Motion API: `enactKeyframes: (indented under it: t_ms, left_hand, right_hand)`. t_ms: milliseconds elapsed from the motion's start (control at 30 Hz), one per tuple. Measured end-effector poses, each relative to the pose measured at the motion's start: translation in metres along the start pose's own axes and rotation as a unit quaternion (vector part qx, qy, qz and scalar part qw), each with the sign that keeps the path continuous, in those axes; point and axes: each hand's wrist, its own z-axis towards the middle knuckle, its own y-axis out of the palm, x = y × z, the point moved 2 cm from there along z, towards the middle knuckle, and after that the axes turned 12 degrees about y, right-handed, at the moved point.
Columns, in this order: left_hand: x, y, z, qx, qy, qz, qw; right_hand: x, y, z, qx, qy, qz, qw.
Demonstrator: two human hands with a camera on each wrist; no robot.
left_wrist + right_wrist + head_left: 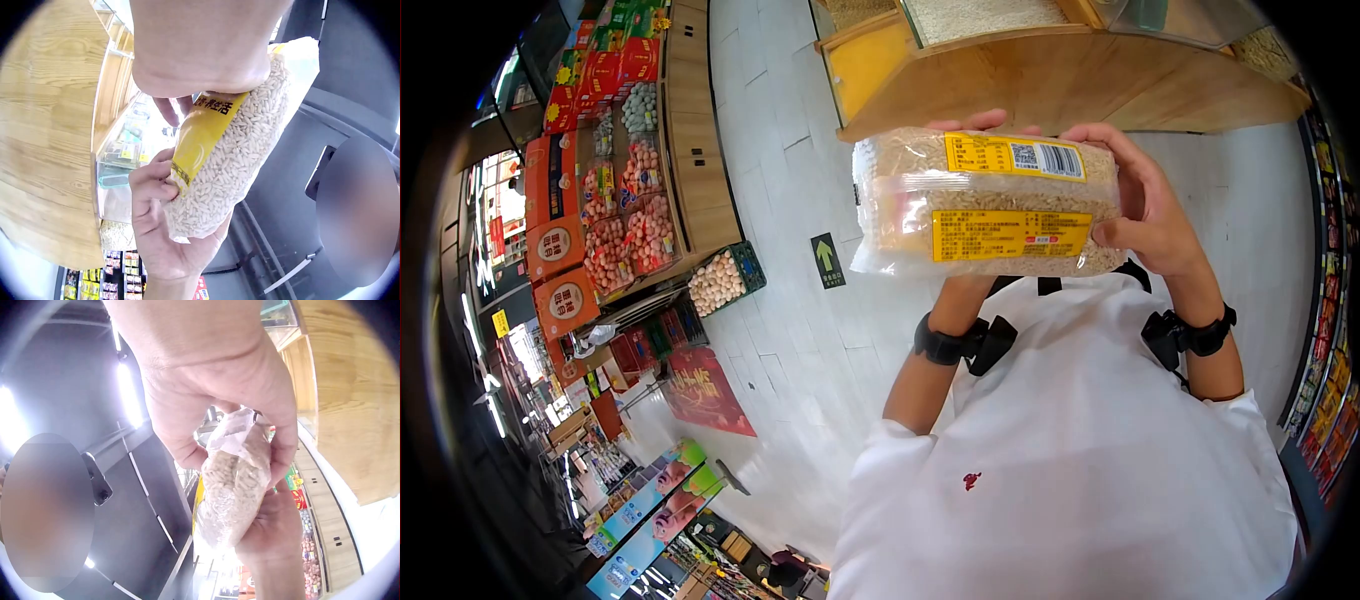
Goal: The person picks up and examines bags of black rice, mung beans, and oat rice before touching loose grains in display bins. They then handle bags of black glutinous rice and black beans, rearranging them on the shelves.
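A clear plastic bag of pale tan rice [1010,195], with yellow printed labels and a barcode, is held up in front of the chest with both hands. My right hand [1150,215] grips its right end, the thumb on the labelled face and the fingers behind. Most of my left hand [982,121] is hidden behind the bag; some fingertips show above its top edge. The left wrist view shows the bag's other face, with a yellow panel [203,134] under the heel of the left hand. In the right wrist view, the right thumb and fingers straddle the bag's end.
Wooden grain bins [1040,75] stand just beyond the bag. At left are a shelf of netted bulbs [640,235] and a crate of pale round produce [718,284]. Packaged goods [1325,380] line the right side. A green arrow sign [828,262] lies on the floor.
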Motion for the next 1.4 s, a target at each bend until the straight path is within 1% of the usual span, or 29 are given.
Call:
enactKeyframes:
  t_ms: [67,167,267,367,467,567,633,767,833,867,933,1067,1133,1167,1200,1233,1267,1300,1333,1400]
  left_hand:
    - [0.000,0.001,-0.001,-0.005,0.008,0.017,1.000]
    - [-0.002,-0.002,-0.001,-0.002,0.008,-0.017,1.000]
    - [-0.003,-0.005,-0.001,-0.002,0.010,0.011,1.000]
    - [-0.002,-0.004,0.001,-0.008,0.009,-0.019,1.000]
    - [0.000,-0.001,0.000,-0.019,0.011,0.010,1.000]
    - [0.000,-0.003,-0.003,0.006,-0.001,-0.030,1.000]
    - [0.001,-0.003,-0.002,-0.003,-0.003,-0.004,1.000]
    - [-0.001,-0.008,-0.003,-0.008,0.000,-0.007,1.000]
    - [-0.002,-0.012,-0.005,0.020,-0.003,-0.007,1.000]
    - [-0.003,-0.015,-0.005,0.019,-0.002,-0.007,1.000]
    - [-0.003,-0.018,-0.002,0.011,0.004,0.041,0.999]
    - [0.003,-0.009,0.000,0.005,-0.001,0.038,0.999]
    - [-0.004,-0.011,0.001,0.020,0.031,-0.027,0.999]
    - [-0.004,-0.017,0.000,0.021,0.033,-0.032,0.999]
    - [-0.007,-0.025,0.001,0.000,-0.033,-0.075,0.997]
    - [-0.009,-0.024,0.007,-0.028,-0.094,-0.116,0.988]
    - [-0.006,-0.020,0.012,-0.036,-0.081,-0.121,0.989]
    - [0.001,-0.014,0.014,-0.068,-0.091,-0.080,0.990]
    - [0.005,-0.010,0.017,-0.096,-0.102,-0.037,0.990]
    - [0.004,-0.012,0.025,-0.093,-0.077,-0.054,0.991]
  right_hand:
    - [-0.001,0.001,-0.001,0.005,0.004,0.000,1.000]
    - [-0.004,0.003,-0.003,0.008,0.016,0.005,1.000]
    - [-0.005,0.006,-0.002,0.017,0.018,-0.006,1.000]
    - [-0.003,0.002,-0.001,0.025,0.016,-0.011,0.999]
    - [-0.003,0.003,-0.002,0.018,0.019,-0.013,1.000]
    - [-0.003,0.005,-0.002,0.017,0.014,-0.006,1.000]
    - [-0.004,0.005,-0.002,0.019,0.015,-0.013,1.000]
    - [-0.004,0.006,-0.001,0.016,0.016,-0.009,1.000]
    - [-0.005,0.007,-0.001,0.015,0.003,-0.020,1.000]
    - [-0.005,0.006,0.000,0.015,0.002,-0.021,1.000]
    - [-0.004,0.005,0.001,0.006,0.000,-0.016,1.000]
    - [-0.001,0.005,0.003,0.004,-0.004,-0.008,1.000]
    - [0.002,0.004,0.006,-0.044,0.002,0.030,0.999]
    - [0.006,0.004,0.007,-0.042,0.003,0.024,0.999]
    - [0.014,0.001,0.009,-0.045,0.084,0.125,0.988]
    - [0.021,-0.002,0.012,-0.048,0.158,0.222,0.961]
    - [0.028,-0.005,0.017,-0.070,0.148,0.244,0.956]
    - [0.029,-0.003,0.022,-0.096,0.138,0.266,0.949]
    - [0.026,-0.004,0.025,-0.094,0.132,0.249,0.955]
    - [0.020,-0.004,0.029,-0.104,0.107,0.233,0.961]
